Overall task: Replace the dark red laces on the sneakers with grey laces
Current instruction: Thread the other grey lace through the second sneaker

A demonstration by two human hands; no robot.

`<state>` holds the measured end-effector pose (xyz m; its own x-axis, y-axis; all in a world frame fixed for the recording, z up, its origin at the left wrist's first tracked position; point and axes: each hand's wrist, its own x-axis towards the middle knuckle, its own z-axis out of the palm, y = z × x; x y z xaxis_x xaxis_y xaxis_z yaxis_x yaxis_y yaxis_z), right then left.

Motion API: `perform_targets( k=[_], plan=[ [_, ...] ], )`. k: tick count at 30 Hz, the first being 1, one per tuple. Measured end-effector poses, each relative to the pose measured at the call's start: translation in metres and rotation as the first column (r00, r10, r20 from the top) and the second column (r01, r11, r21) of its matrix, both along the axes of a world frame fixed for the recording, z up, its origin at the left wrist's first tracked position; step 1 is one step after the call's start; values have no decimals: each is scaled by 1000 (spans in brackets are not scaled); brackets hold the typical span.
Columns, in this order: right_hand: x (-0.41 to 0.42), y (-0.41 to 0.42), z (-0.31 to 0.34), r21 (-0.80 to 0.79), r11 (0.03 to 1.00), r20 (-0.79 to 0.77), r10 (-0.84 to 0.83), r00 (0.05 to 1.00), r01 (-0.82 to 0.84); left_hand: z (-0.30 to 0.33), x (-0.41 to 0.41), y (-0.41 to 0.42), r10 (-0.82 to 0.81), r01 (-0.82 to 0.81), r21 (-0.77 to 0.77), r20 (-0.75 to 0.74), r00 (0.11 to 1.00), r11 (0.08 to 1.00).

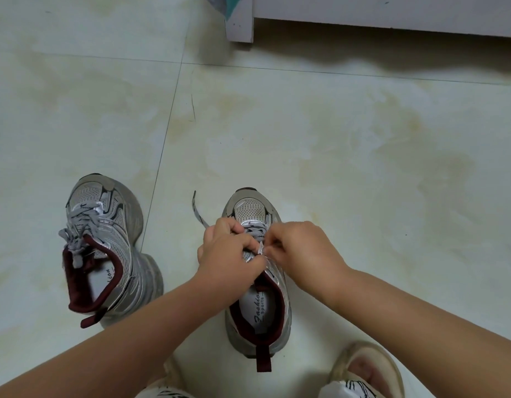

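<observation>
Two grey sneakers with dark red linings stand on the floor, toes pointing away from me. The left sneaker (110, 245) is fully laced with a grey lace (79, 228) tied at the tongue. Over the right sneaker (257, 297) both my hands work at the eyelets. My left hand (228, 254) grips the grey lace (199, 212), whose free end trails out to the left past the toe. My right hand (303, 248) pinches the lace at an eyelet on the shoe's right side. No dark red lace is in view.
Pale tiled floor (334, 139) spreads all around. A white furniture base and leg (240, 24) stand at the top. My slippered foot (366, 369) and a trouser leg lie at the bottom edge, close behind the right sneaker.
</observation>
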<state>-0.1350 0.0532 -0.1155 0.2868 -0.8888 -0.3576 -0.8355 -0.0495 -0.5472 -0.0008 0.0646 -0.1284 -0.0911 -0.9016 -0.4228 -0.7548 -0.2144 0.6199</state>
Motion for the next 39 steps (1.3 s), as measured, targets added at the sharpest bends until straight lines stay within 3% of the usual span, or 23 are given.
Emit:
perform_targets(
  k=[2,3,5,8,11,15,21,22,23,24,25,26,27,28,30,32,34,36,38,39],
  plan=[
    [-3,-2,-3,143,956,166,-280,946,258,-2,1,0,10,-10,-14,11,1000,1000],
    [-5,-2,-5,171,939,187,-327,926,298,-3,1,0,6,-5,-19,18,1000,1000],
    [-4,2,-6,102,971,92,-225,970,216,-4,2,0,-19,20,-35,34,999,999],
    [4,9,-6,-252,957,-206,92,974,-144,-5,1,1,-48,55,-73,93,994,996],
    [10,15,-1,-280,921,-287,189,939,-271,-6,-1,1,-85,110,-139,179,980,984],
    [4,16,8,-38,999,-86,8,996,-12,-5,2,-3,-161,190,-166,172,972,968],
    [2,21,2,103,971,134,-229,964,217,20,15,-28,-276,276,13,60,959,961],
    [3,22,2,108,966,185,-252,950,235,28,18,-30,-269,269,53,8,963,962],
    [4,23,2,100,969,224,-242,944,225,37,24,-33,-216,231,106,-136,967,967],
    [5,24,2,85,977,255,-210,944,194,47,30,-35,-105,182,188,-357,928,965],
    [6,24,2,59,986,274,-168,947,158,59,36,-37,42,170,300,-587,808,939],
    [7,25,1,23,992,278,-129,952,128,68,45,-41,201,190,402,-748,633,896],
    [7,25,0,-10,994,280,-99,955,106,75,53,-44,282,220,428,-827,486,876],
    [6,24,1,-36,995,287,-83,954,97,78,59,-48,299,218,409,-864,406,886],
    [5,23,1,-58,995,272,-61,960,80,78,60,-49,332,133,400,-873,358,907],
    [4,21,-2,-94,995,182,-16,983,34,67,50,-43,367,-32,399,-806,465,916],
    [6,19,-4,-84,996,141,-10,990,22,47,39,-34,250,-128,232,-634,732,964],
    [11,17,0,25,993,225,-115,968,112,23,39,-22,-19,21,5,-314,949,1000],
    [14,12,8,187,949,350,-306,885,254,4,40,-10,-229,225,-123,-16,973,966],
    [14,8,13,242,919,397,-386,833,311,0,40,-5,-243,245,-146,34,969,958]
  ],
)
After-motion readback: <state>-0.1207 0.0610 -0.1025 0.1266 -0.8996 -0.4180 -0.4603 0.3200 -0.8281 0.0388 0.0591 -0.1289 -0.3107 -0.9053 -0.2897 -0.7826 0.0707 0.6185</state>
